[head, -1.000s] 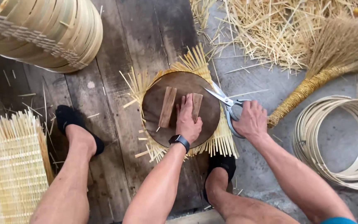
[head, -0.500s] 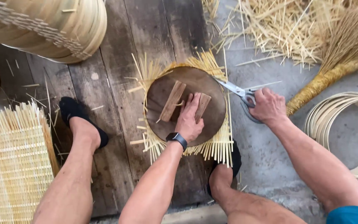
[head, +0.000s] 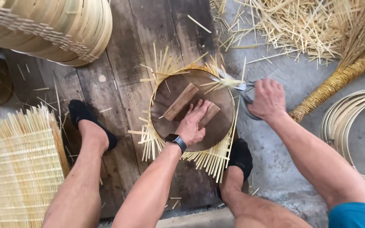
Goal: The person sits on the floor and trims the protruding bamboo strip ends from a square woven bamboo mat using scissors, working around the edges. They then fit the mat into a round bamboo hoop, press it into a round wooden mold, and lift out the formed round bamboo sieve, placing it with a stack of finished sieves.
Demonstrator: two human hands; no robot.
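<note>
Floor: I see dark wooden planks [head: 127, 63] on the left meeting grey concrete [head: 300, 84] on the right. My left hand [head: 193, 124] lies flat and open on a round wooden disc [head: 178, 90] that pins a mat of bamboo strips [head: 208, 160] between my feet. My right hand [head: 267, 99] is closed round scissors [head: 237, 86] at the disc's far right edge. Loose cuttings [head: 284, 25], a broom [head: 339, 80], hoops [head: 351, 122], stacked baskets [head: 51, 29] and a woven mat [head: 17, 164] crowd all sides.

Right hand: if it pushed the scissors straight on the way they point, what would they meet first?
Probably the bamboo strips sticking out past the round wooden disc; the scissors in the right hand point left there.
</note>
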